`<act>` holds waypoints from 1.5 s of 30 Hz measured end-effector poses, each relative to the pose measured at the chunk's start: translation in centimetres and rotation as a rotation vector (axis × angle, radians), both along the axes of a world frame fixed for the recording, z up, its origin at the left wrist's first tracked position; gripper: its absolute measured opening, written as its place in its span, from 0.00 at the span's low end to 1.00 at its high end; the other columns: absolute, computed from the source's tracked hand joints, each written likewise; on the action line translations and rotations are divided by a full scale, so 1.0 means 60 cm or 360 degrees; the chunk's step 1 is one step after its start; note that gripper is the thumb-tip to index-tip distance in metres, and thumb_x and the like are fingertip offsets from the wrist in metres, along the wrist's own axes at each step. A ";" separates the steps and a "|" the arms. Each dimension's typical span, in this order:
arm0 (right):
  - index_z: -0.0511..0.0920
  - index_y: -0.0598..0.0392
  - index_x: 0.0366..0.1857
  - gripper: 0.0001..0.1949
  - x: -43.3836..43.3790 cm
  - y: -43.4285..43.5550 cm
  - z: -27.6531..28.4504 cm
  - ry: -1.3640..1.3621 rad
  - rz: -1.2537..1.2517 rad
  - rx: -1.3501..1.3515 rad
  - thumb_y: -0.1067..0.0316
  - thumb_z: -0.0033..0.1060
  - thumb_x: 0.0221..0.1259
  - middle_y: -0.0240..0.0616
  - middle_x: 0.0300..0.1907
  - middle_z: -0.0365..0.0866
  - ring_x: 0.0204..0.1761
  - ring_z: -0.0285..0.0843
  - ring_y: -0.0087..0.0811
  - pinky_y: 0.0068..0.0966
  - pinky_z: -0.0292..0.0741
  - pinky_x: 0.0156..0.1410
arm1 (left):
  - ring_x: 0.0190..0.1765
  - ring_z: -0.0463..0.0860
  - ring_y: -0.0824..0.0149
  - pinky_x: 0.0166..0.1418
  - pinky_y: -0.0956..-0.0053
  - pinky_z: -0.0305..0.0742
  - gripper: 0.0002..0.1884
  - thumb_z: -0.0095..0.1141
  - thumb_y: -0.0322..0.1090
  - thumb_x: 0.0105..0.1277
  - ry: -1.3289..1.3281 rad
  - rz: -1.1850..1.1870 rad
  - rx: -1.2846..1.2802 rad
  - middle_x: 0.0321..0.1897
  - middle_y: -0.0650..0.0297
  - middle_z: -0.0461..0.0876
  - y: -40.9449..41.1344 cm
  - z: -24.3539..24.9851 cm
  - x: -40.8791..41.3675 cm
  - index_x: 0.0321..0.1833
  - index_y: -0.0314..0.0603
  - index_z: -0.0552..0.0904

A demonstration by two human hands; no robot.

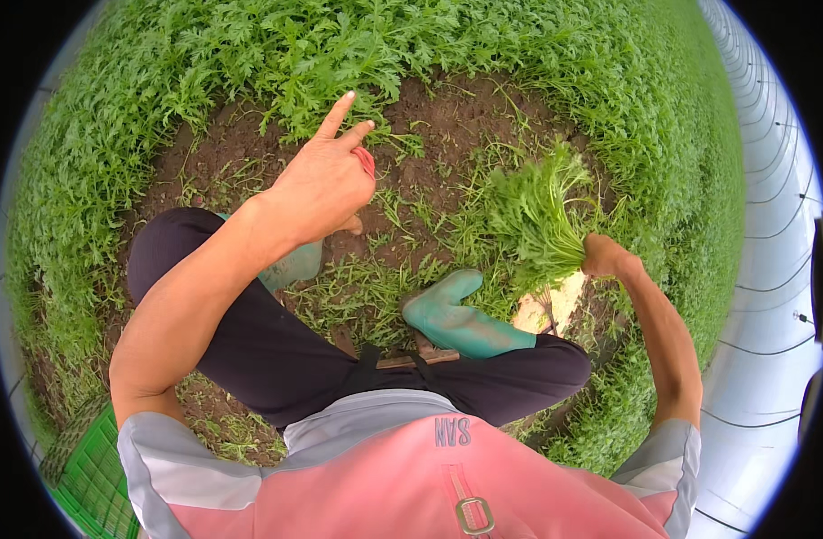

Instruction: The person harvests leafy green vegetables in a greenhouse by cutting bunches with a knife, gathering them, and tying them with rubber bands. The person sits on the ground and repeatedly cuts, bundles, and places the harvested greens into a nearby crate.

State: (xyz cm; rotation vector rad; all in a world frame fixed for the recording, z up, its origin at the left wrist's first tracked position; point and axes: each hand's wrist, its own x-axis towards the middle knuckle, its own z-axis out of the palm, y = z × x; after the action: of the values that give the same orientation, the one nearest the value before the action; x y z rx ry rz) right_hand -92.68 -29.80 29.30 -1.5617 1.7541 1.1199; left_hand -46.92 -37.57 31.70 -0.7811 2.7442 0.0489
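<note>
My right hand grips a bunch of leafy greens by the stems, leaves pointing up and left. They look like chrysanthemum greens. My left hand is over bare soil, back upward, two fingers stretched towards the standing greens and the thumb apart. A small red thing shows at a bent finger; whether worn or held is unclear. Beneath the bunch lies a pale flat patch with thin dark strands on it. Cut leaves and stems litter the soil between my legs.
My green rubber boots are on the ground, under bent knees. A wooden piece shows below my lap. At lower left stands a green plastic crate. Dense greens curve around the front and sides; pale ribbed sheeting runs along the right.
</note>
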 end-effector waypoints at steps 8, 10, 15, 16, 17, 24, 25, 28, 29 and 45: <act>0.79 0.70 0.35 0.08 -0.056 -0.007 -0.055 -0.0121 -0.0113 -0.0235 0.79 0.58 0.51 0.51 0.30 0.84 0.30 0.84 0.36 0.32 0.81 0.34 | 0.44 0.86 0.55 0.71 0.51 0.66 0.57 0.73 0.43 0.52 0.0550 0.0234 0.0534 0.34 0.56 0.86 -0.021 0.006 0.014 0.81 0.60 0.47; 0.77 0.69 0.34 0.07 0.007 -0.045 -0.024 -0.0379 -0.0648 -0.0138 0.82 0.58 0.50 0.52 0.33 0.84 0.31 0.83 0.34 0.31 0.82 0.34 | 0.42 0.86 0.55 0.61 0.55 0.73 0.56 0.72 0.40 0.53 0.0460 0.0442 0.0828 0.34 0.54 0.86 -0.030 0.048 0.004 0.81 0.59 0.46; 0.75 0.70 0.34 0.07 -0.028 -0.007 -0.059 -0.0234 -0.0473 -0.0252 0.81 0.59 0.51 0.42 0.24 0.80 0.20 0.76 0.31 0.31 0.75 0.21 | 0.42 0.85 0.47 0.49 0.58 0.79 0.57 0.72 0.36 0.55 0.1020 0.0469 0.1116 0.41 0.47 0.86 -0.020 0.033 -0.015 0.81 0.58 0.44; 0.76 0.71 0.36 0.09 0.001 -0.019 -0.047 -0.0509 -0.0753 -0.0248 0.80 0.60 0.51 0.42 0.25 0.81 0.20 0.76 0.31 0.30 0.75 0.22 | 0.49 0.85 0.45 0.56 0.59 0.79 0.57 0.72 0.36 0.54 0.1180 0.0436 0.0969 0.50 0.44 0.84 -0.015 0.007 -0.012 0.81 0.59 0.43; 0.76 0.71 0.38 0.11 0.029 -0.027 -0.021 -0.0757 -0.1071 -0.0205 0.79 0.60 0.51 0.43 0.26 0.81 0.21 0.76 0.32 0.29 0.76 0.23 | 0.56 0.83 0.48 0.61 0.60 0.78 0.55 0.73 0.38 0.54 0.1065 0.0578 0.1091 0.57 0.42 0.80 -0.013 0.019 -0.015 0.80 0.57 0.47; 0.75 0.68 0.42 0.13 0.024 0.037 -0.029 -0.0860 -0.1230 -0.0369 0.75 0.60 0.52 0.36 0.24 0.79 0.21 0.73 0.22 0.20 0.69 0.23 | 0.61 0.78 0.43 0.60 0.63 0.75 0.52 0.65 0.50 0.64 0.0797 0.0312 0.1575 0.60 0.34 0.74 -0.014 0.009 -0.040 0.78 0.33 0.44; 0.74 0.68 0.44 0.15 -0.009 0.062 -0.046 -0.0903 -0.1344 -0.0348 0.73 0.60 0.53 0.34 0.24 0.78 0.20 0.71 0.21 0.19 0.68 0.24 | 0.61 0.79 0.47 0.61 0.62 0.76 0.49 0.68 0.47 0.60 0.0874 0.0292 0.1473 0.60 0.38 0.76 0.003 -0.004 -0.052 0.78 0.40 0.52; 0.73 0.65 0.43 0.13 -0.048 0.101 -0.086 -0.0465 -0.0950 -0.0421 0.72 0.61 0.55 0.32 0.24 0.75 0.21 0.70 0.20 0.20 0.67 0.24 | 0.61 0.80 0.51 0.63 0.62 0.75 0.47 0.71 0.48 0.58 0.0744 0.0296 0.1675 0.59 0.41 0.78 0.029 -0.022 -0.079 0.77 0.46 0.60; 0.73 0.64 0.42 0.13 -0.022 0.107 -0.074 -0.0611 -0.1105 -0.0526 0.72 0.60 0.55 0.31 0.23 0.74 0.22 0.69 0.20 0.20 0.67 0.25 | 0.61 0.80 0.52 0.64 0.63 0.75 0.47 0.70 0.50 0.58 0.0639 0.0320 0.1811 0.58 0.41 0.79 0.035 -0.024 -0.087 0.77 0.45 0.60; 0.77 0.60 0.44 0.11 0.279 0.213 -0.170 -0.2184 -0.2379 -0.0360 0.65 0.63 0.64 0.35 0.34 0.80 0.32 0.76 0.23 0.22 0.74 0.32 | 0.27 0.68 0.73 0.32 0.70 0.66 0.16 0.70 0.48 0.61 0.1393 0.2326 0.3484 0.28 0.71 0.75 0.252 -0.270 -0.263 0.42 0.47 0.82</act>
State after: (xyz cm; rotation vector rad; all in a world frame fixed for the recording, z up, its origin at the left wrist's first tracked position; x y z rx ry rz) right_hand -75.92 -17.04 19.10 -0.3534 1.2997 -0.7580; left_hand -62.71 -22.45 15.50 -1.3992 0.2139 2.9553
